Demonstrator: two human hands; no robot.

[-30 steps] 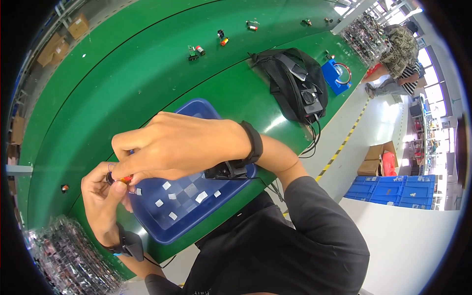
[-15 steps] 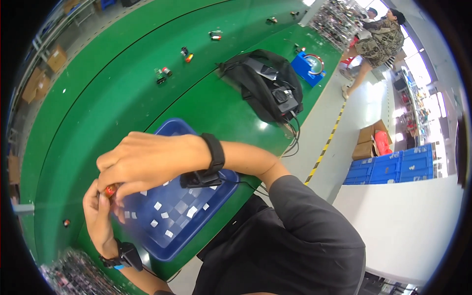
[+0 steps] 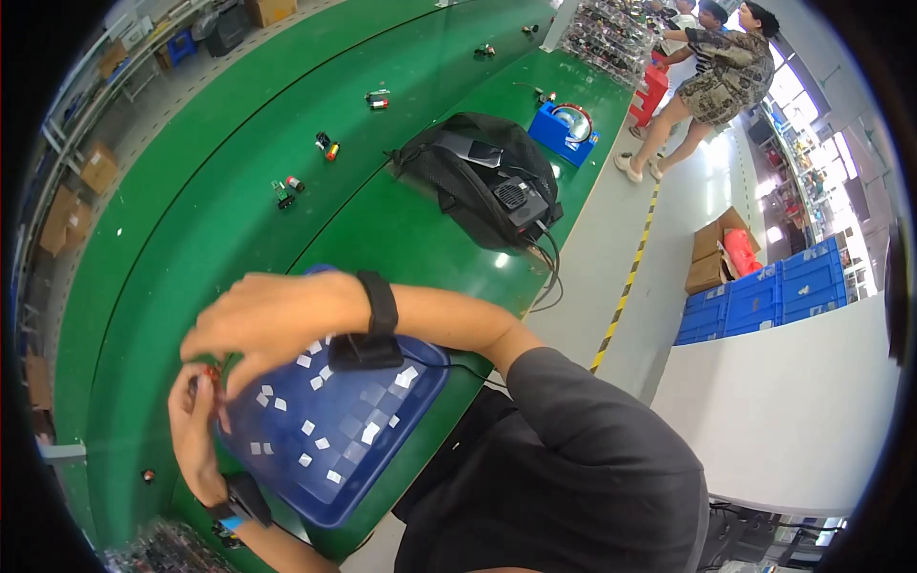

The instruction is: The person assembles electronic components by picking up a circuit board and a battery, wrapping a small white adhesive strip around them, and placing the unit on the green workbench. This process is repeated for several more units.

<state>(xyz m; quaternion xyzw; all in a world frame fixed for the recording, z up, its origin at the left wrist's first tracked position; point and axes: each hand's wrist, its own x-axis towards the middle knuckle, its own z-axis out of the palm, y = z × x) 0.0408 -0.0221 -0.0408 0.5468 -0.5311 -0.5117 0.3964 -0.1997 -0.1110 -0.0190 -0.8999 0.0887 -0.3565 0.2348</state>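
Note:
My left hand (image 3: 196, 420) is closed around a small red part (image 3: 210, 372), mostly hidden by the fingers, so I cannot make out its kind. Just above it, my right hand (image 3: 277, 320) is slightly blurred, its thumb apart from its bent fingers and nothing visibly held. Both hands are over the far left edge of a blue plastic tray (image 3: 427, 382). Scattered inside the tray lie several small white square pieces (image 3: 371, 433). Each wrist wears a black strap with a dark device.
On the green table (image 3: 382, 229) rests a black mesh bag (image 3: 449, 153) with a black device (image 3: 521, 199) and cables. Beyond it stands a blue holder (image 3: 564, 138). Several small coloured assemblies (image 3: 328, 146) lie farther off. People (image 3: 721, 81) stand at the far right, near blue crates (image 3: 755, 296).
My right hand has lifted slightly away from the red part, which stays in my left hand. The view has shifted, and more of the tray's white pieces show.

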